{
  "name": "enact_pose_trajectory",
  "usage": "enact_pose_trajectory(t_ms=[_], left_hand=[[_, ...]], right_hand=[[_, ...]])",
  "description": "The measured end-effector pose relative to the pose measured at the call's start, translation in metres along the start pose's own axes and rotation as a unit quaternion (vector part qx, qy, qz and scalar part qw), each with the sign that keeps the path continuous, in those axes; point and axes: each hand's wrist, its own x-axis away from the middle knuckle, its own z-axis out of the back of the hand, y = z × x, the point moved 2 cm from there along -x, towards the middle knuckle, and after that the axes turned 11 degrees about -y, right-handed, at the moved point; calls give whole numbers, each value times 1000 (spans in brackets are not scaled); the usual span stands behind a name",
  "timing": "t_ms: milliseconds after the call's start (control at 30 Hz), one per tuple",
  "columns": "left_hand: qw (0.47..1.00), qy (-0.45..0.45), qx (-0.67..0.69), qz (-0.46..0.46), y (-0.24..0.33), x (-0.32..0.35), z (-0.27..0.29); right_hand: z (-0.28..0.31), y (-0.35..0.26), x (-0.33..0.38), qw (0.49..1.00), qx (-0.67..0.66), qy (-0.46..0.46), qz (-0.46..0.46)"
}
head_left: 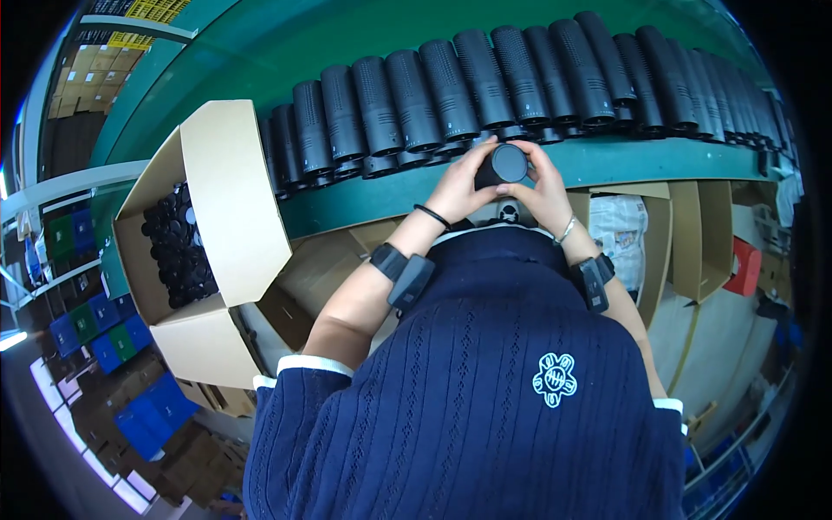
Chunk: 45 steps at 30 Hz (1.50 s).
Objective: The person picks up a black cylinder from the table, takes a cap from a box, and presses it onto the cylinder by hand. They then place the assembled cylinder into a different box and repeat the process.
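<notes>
Close to the front edge of the green bench, both hands wrap around a black cylinder (509, 163). Its smooth round end faces up, and most of its length is hidden behind that end and my fingers. My left hand (464, 185) is closed on its left side, while my right hand (548, 189) grips the right side with the thumb near the rim. Just beyond my fingers lies a long row of black perforated cylinders (452, 82), packed side by side across the green bench (338, 206).
At my left stands an open cardboard box (238, 199) holding many round black caps (178, 243). More open cartons (685, 238) stand below the bench at right, with a red bin (743, 267) beside them. Blue crates (156, 412) sit at the far left.
</notes>
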Motion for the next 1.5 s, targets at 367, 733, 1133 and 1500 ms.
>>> enact_pose_trajectory(t_ms=[367, 733, 1133, 1500], left_hand=[[993, 74, -59, 70, 6, 4, -14], [993, -28, 99, 49, -1, -5, -6], [998, 54, -17, 41, 9, 5, -10], [996, 84, -13, 41, 10, 1, -10]], right_hand=[[-8, -3, -1, 1000, 12, -15, -16], [-5, -15, 3, 997, 59, -35, 26], [-8, -5, 6, 1000, 5, -4, -2], [-13, -3, 1, 989, 129, 71, 16]])
